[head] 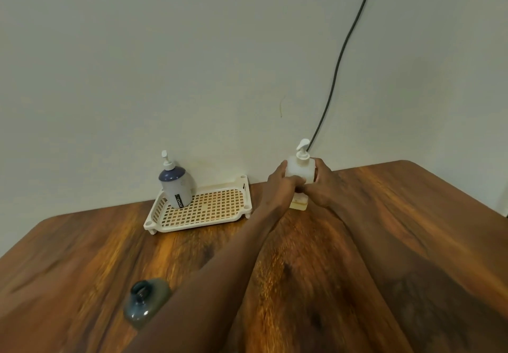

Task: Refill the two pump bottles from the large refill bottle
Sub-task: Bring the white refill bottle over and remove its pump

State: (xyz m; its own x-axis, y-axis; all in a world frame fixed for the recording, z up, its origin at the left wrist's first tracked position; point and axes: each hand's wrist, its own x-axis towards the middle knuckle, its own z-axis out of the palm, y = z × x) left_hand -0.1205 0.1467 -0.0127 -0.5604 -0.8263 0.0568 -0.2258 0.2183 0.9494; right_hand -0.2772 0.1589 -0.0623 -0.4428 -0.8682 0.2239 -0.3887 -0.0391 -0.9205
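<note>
While both hands clasp one white pump bottle, one grey pump bottle on tray

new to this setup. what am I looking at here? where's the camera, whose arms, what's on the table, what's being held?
No robot here: a person wears one wide-angle camera on the head, looking forward and down, so the arms are their own. The left hand and right hand both grip a white pump bottle at the far edge of a wooden table. A second pump bottle with a dark top stands in a cream perforated tray. The dark, blurred refill bottle sits nearest the camera, untouched. A black cable runs down the wall.
</note>
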